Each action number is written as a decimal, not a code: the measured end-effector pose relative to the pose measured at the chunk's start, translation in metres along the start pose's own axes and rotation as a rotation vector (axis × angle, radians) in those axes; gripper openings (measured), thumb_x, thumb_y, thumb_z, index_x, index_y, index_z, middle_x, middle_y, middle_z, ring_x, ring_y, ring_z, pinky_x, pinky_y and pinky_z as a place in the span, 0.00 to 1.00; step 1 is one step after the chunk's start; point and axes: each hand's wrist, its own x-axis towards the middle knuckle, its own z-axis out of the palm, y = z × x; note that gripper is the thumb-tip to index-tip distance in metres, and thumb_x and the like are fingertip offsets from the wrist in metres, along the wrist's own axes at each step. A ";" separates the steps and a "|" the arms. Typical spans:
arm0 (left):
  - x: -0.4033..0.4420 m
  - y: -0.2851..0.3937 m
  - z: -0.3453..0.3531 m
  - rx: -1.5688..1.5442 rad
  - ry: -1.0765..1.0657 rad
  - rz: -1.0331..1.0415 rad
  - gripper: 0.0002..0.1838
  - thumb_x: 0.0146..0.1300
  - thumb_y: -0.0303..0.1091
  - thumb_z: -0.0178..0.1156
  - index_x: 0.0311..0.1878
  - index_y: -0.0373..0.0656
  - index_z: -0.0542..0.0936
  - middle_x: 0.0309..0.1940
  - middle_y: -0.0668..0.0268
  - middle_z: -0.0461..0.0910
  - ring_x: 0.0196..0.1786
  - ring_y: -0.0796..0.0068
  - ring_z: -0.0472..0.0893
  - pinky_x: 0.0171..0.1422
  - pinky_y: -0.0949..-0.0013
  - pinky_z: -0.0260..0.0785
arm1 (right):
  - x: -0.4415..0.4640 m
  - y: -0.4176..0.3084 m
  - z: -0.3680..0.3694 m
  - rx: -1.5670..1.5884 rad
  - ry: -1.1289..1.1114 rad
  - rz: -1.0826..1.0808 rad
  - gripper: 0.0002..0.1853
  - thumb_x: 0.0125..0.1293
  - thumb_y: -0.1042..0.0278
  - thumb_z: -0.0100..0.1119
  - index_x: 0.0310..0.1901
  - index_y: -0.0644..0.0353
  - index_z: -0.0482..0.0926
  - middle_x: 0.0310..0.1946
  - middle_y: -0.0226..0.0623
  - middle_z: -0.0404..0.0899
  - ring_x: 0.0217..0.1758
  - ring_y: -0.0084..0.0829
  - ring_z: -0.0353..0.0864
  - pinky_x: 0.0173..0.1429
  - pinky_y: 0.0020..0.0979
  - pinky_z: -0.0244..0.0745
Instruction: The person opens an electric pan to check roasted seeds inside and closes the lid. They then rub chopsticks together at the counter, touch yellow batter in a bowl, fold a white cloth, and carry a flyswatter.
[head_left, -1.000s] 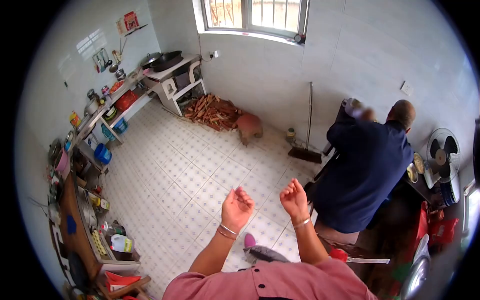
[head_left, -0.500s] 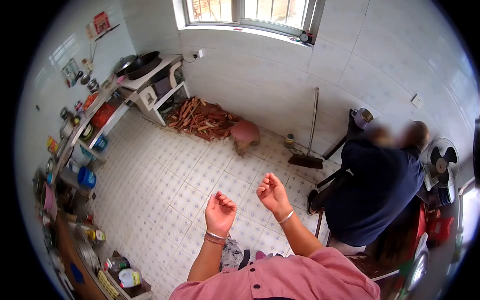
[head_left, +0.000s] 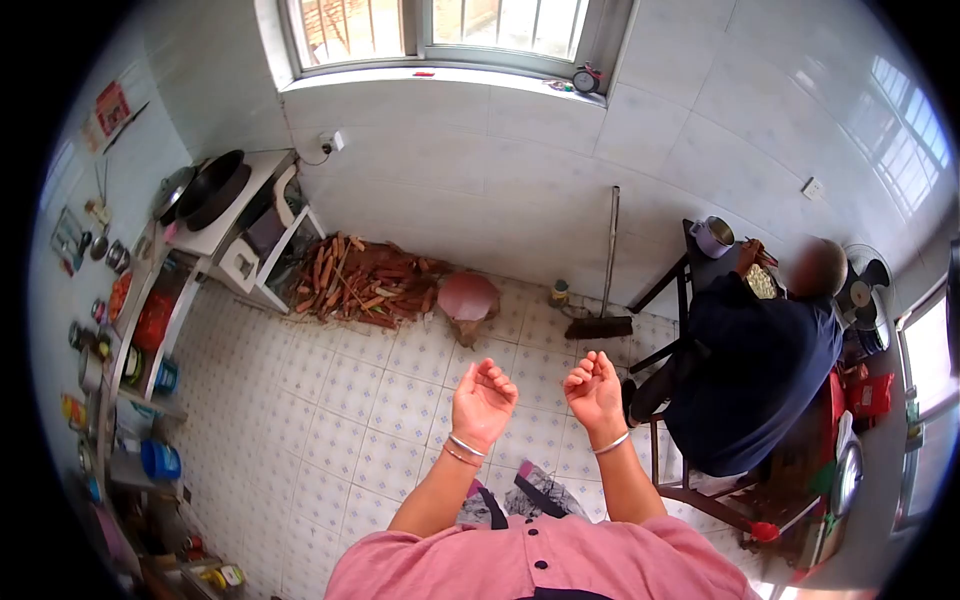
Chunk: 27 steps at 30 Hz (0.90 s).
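Note:
Both my hands are raised in front of my pink shirt, above the tiled floor [head_left: 340,440]. My left hand [head_left: 484,402] has its palm up and fingers loosely curled, with nothing seen in it. Across a small gap, my right hand [head_left: 594,388] is held the same way, palm up with bent fingers and no object in view. Bracelets circle both wrists. Beyond my hands stand a round pink-topped stool [head_left: 468,297] and a broom [head_left: 600,326] leaning on the wall.
A seated person in dark blue [head_left: 757,370] is at a dark table [head_left: 708,266] with a pot [head_left: 713,237]. Corn cobs [head_left: 365,285] lie by the stove counter [head_left: 225,215]. Shelves [head_left: 122,380] line the left wall; a fan [head_left: 862,290] stands at right.
The view has turned rightward, so the stove and corn cobs sit further left. The seated person's head and hand have shifted. My hands stay raised and curled, now more level with each other.

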 end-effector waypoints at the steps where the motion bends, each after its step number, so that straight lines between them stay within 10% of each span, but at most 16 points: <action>1: 0.012 0.000 -0.002 0.006 0.007 -0.034 0.15 0.69 0.41 0.42 0.37 0.42 0.74 0.27 0.70 0.70 0.30 0.76 0.70 0.39 0.71 0.66 | 0.006 -0.004 -0.003 0.007 0.027 -0.026 0.10 0.67 0.60 0.48 0.32 0.54 0.74 0.21 0.23 0.67 0.22 0.19 0.63 0.30 0.22 0.64; 27: 0.209 0.032 0.083 0.103 0.035 -0.346 0.13 0.67 0.39 0.47 0.35 0.42 0.76 0.26 0.68 0.72 0.31 0.74 0.71 0.38 0.71 0.66 | 0.136 -0.058 0.044 0.169 0.056 -0.355 0.09 0.66 0.62 0.50 0.31 0.54 0.74 0.22 0.23 0.68 0.22 0.19 0.65 0.29 0.22 0.64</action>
